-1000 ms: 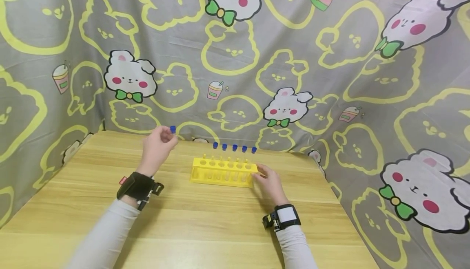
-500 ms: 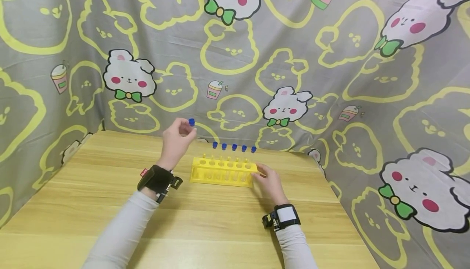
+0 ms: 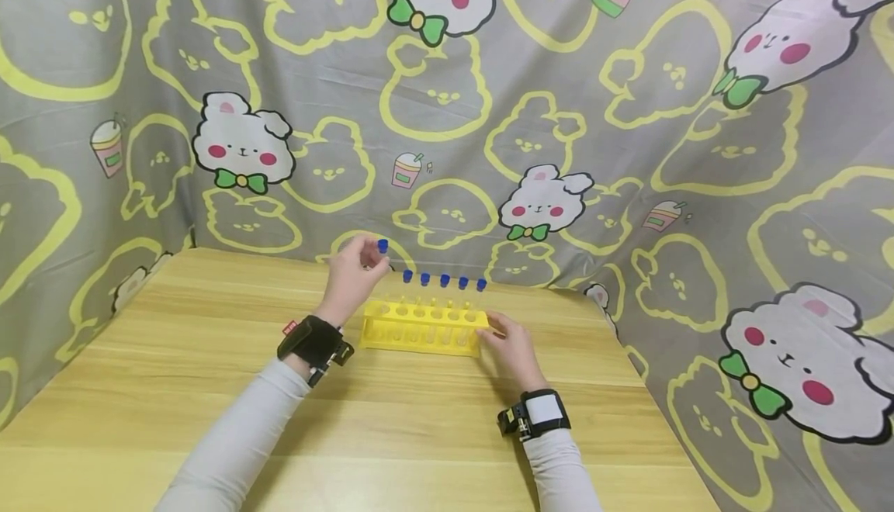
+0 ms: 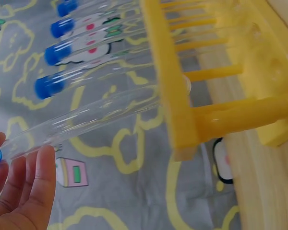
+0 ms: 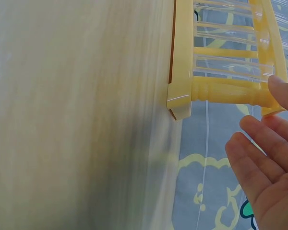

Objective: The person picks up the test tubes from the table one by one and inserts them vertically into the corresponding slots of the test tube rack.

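Left hand [image 3: 352,275] pinches blue-capped glass tube [image 3: 382,247], moved rightward over last second, now above left end of yellow rack [image 3: 422,327], seemingly nearing empty hole. Right hand [image 3: 510,341], fingers relaxed, steadies rack's right end on desk [image 3: 209,388].

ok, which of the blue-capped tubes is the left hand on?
The leftmost tube. The left hand pinches it near its blue cap, which sits higher than the other five caps in the yellow rack.
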Demonstrator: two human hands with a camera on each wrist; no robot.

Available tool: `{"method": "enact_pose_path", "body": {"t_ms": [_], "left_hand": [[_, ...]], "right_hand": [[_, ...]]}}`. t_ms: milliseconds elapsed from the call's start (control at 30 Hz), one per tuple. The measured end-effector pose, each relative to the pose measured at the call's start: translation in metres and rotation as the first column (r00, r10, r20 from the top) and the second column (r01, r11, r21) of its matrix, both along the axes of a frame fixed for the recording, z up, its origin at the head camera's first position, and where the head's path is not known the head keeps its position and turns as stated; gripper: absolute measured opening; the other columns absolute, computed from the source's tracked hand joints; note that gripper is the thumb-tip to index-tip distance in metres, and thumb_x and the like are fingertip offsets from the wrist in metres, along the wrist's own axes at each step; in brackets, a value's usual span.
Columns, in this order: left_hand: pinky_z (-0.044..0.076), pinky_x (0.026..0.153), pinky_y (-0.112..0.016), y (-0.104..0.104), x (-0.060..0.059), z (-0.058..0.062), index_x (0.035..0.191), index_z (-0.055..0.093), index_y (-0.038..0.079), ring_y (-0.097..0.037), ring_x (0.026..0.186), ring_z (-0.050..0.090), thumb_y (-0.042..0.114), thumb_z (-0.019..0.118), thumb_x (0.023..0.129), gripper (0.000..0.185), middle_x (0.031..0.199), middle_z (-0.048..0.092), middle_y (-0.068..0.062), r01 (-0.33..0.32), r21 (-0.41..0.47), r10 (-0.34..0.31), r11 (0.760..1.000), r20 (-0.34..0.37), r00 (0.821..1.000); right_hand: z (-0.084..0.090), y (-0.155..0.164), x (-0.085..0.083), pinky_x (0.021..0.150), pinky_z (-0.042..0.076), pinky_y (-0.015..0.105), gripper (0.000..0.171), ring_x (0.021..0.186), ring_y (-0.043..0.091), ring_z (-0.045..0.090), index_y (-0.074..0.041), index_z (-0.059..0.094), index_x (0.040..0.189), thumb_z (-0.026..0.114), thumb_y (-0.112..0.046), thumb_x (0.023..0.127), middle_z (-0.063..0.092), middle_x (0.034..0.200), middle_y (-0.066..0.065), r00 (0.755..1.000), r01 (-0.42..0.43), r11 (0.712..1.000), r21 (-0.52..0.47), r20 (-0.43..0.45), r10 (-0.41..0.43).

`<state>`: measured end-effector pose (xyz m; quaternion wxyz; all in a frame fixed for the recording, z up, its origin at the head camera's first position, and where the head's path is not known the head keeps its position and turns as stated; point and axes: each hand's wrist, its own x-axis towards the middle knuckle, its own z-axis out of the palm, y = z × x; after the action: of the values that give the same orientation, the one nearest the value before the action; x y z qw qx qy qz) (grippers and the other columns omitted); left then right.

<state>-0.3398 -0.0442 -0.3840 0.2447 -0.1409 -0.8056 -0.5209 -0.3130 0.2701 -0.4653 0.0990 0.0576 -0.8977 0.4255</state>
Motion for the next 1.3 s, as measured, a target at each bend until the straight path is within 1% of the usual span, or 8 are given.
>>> {"method": "enact_pose_path", "body": {"t_ms": [133,267,467,600,700,900,1033,1300], "left_hand": [[0.051,0.078,-0.034,0.002,-0.002,-0.008,0.110,0.057,0.007,-0.021,0.084,0.063,0.015,0.068,0.087,0.026,0.090,0.065,-0.008,0.003,-0.048,-0.002,0.999,0.014,1.000],[0.051,0.077,-0.035,0.003,-0.002,-0.016,0.109,0.057,0.007,-0.022,0.083,0.064,0.015,0.067,0.087,0.026,0.089,0.066,-0.008,0.016,-0.066,-0.014,0.998,0.037,0.999],[0.052,0.074,-0.033,0.004,-0.002,-0.028,0.106,0.057,0.004,-0.022,0.081,0.064,0.013,0.067,0.086,0.024,0.087,0.066,-0.009,0.022,-0.095,-0.018,0.995,0.043,0.999],[0.051,0.074,-0.032,0.005,-0.001,-0.034,0.107,0.057,0.001,-0.023,0.081,0.063,0.011,0.068,0.086,0.026,0.086,0.066,-0.010,0.027,-0.101,-0.021,0.995,0.058,0.998],[0.051,0.074,-0.033,0.004,0.000,-0.035,0.108,0.057,0.000,-0.024,0.082,0.063,0.011,0.068,0.086,0.027,0.087,0.066,-0.011,0.034,-0.093,-0.027,0.995,0.074,0.997],[0.052,0.076,-0.035,0.004,0.000,-0.038,0.109,0.057,-0.001,-0.024,0.082,0.064,0.010,0.068,0.087,0.027,0.088,0.067,-0.011,0.045,-0.096,-0.038,0.994,0.073,0.997],[0.053,0.076,-0.034,0.005,0.001,-0.039,0.109,0.058,0.000,-0.023,0.083,0.064,0.010,0.069,0.085,0.027,0.088,0.067,-0.011,0.042,-0.098,-0.035,0.994,0.078,0.996],[0.055,0.079,-0.036,0.005,0.002,-0.039,0.110,0.058,0.003,-0.023,0.085,0.065,0.010,0.068,0.085,0.028,0.091,0.066,-0.011,0.052,-0.094,-0.041,0.994,0.120,0.992]], "right_hand": [[0.000,0.001,0.000,0.099,0.050,0.043,0.050,0.124,0.035,0.058,-0.001,0.055,0.134,0.069,-0.022,0.090,0.057,0.137,0.020,1.000,-0.001,1.000,-0.004,0.000,0.001],[0.000,0.002,0.000,0.099,0.050,0.042,0.050,0.124,0.035,0.058,-0.001,0.056,0.134,0.069,-0.022,0.090,0.057,0.137,0.020,1.000,0.000,1.000,0.001,0.001,0.000],[-0.002,0.003,0.000,0.099,0.051,0.041,0.050,0.124,0.033,0.058,-0.003,0.057,0.133,0.069,-0.023,0.090,0.058,0.137,0.018,1.000,0.000,1.000,0.004,-0.004,0.001],[-0.001,0.002,0.000,0.098,0.051,0.041,0.050,0.124,0.034,0.058,-0.002,0.056,0.133,0.069,-0.023,0.090,0.058,0.136,0.019,1.000,-0.001,1.000,0.006,-0.007,0.001],[-0.001,0.002,0.000,0.099,0.051,0.042,0.050,0.123,0.034,0.058,-0.002,0.056,0.134,0.069,-0.023,0.090,0.057,0.136,0.019,1.000,0.000,1.000,0.009,-0.003,0.000],[-0.001,0.001,0.000,0.099,0.051,0.042,0.050,0.123,0.034,0.058,-0.002,0.056,0.134,0.068,-0.022,0.090,0.057,0.136,0.020,1.000,-0.001,1.000,0.016,-0.002,0.001],[-0.001,0.000,-0.001,0.099,0.051,0.042,0.050,0.123,0.034,0.059,-0.002,0.056,0.133,0.069,-0.022,0.090,0.058,0.136,0.020,1.000,0.002,1.000,0.015,-0.003,-0.002],[0.000,-0.001,-0.001,0.099,0.051,0.042,0.050,0.123,0.034,0.059,-0.003,0.056,0.134,0.069,-0.022,0.090,0.057,0.136,0.019,1.000,0.009,1.000,0.016,0.013,-0.009]]}}
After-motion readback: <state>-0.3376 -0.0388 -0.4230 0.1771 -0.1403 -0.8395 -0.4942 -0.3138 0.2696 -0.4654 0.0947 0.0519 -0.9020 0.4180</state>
